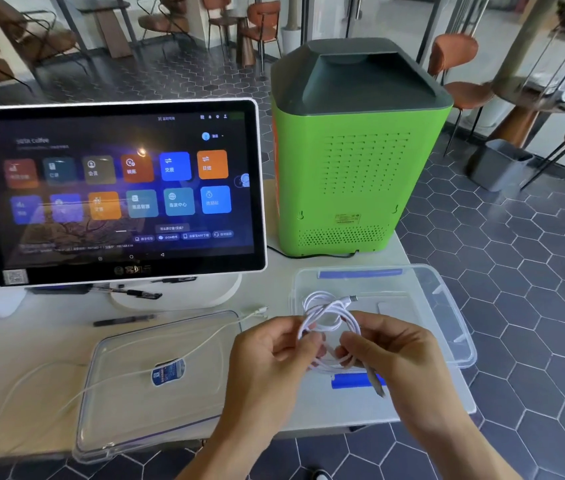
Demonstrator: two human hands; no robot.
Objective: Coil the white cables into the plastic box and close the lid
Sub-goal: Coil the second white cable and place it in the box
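On the white table (184, 327), both my hands — left (267, 351), right (388, 355) — gripped one coiled cable (326, 317) above the open box (447, 306); second cable (66, 375) uncoiled, lid (128, 420) off.

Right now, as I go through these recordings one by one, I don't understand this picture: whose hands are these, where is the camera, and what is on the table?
The camera sits on a person's head, looking forward and down, so these are that person's own bare hands. The left hand and right hand together hold a coiled white cable above the open clear plastic box. The box's lid lies on the white table, off the box, and a second, thinner white cable trails loose across it. Behind stand a touchscreen terminal and a green machine; two pens lie near the terminal's base.
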